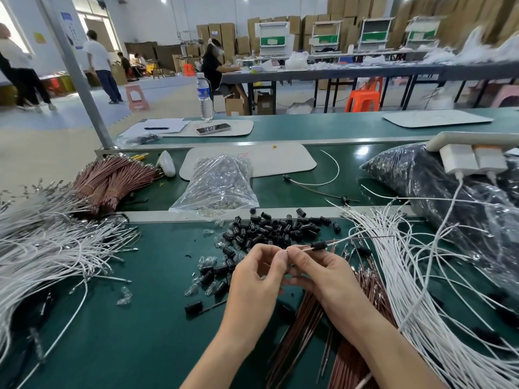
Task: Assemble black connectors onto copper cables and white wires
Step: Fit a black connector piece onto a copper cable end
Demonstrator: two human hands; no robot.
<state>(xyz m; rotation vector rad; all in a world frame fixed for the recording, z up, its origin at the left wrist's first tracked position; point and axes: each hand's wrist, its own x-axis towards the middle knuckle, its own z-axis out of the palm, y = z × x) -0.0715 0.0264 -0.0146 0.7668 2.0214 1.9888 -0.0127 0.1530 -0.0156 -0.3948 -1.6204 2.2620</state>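
Green bench (pixel 134 332) carries connectors (pixel 269 228), wires (pixel 56 248).

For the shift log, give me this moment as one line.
left hand: pinches cable end | right hand: pinches cable | connector: threaded on cable, past right fingers | pile: behind hands

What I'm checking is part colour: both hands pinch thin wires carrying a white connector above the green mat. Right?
The head view shows the connector is black, not white. The left hand and right hand do pinch the thin wires carrying it above the green mat.
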